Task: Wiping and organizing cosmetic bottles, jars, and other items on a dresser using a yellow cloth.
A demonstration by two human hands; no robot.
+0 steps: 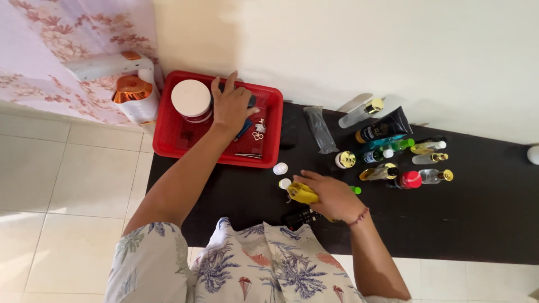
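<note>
My left hand reaches into a red plastic basket and rests on a dark object there, beside a round white-lidded jar. Small metal bits and a blue-handled tool lie in the basket near the hand. My right hand sits over the dark table and grips a yellow object. Two small white caps lie just left of that hand.
A cluster of small bottles lies on the table's right, with a dark tube, a gold-capped jar and a clear packet. A copper-topped white bottle stands left of the basket. A dark remote lies by my shirt.
</note>
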